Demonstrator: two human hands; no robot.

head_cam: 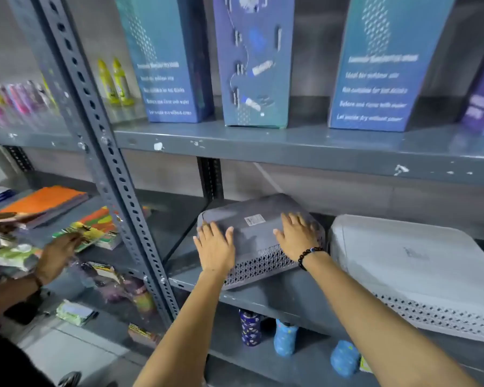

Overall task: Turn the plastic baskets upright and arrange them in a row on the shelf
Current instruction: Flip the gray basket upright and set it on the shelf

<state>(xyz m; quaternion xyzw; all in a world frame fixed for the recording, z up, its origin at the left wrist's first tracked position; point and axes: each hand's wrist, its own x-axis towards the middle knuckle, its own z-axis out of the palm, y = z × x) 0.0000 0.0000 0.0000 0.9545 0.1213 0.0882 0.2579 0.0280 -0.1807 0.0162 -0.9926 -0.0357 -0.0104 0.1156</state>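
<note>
1. Far left, another person's hand (57,254) was at the neighbouring bay, over notebooks and packets; not part of the task, and whether it gripped anything I couldn't tell
2. The slotted upright post (115,174) split the two bays; everything for the task sat to its right, on the middle shelf (266,298)
3. The left hand (215,248) lay flat, fingers spread and fully open, on the near-left corner of the dark grey basket (256,233); palm down, touching, nothing clasped
4. That basket was upside down: solid base with a barcode sticker faced up, lattice wall faced front, rim down on the shelf. Likely why the hands were on top, the base being the only broad surface to press or steady
5. The right hand (298,238), beaded bracelet at the wrist, was also open and flat on the basket's right side, fingers draped toward the far edge; no closed grip. Hands on opposite ends suits a two-handed tip or lift, in my judgement
6. The light grey basket (403,266) sat just beside it to the right, also inverted, base up, untouched; a narrow gap or contact between the two, hard to say
7. Neither basket was upright yet, so the task looked barely begun
</note>
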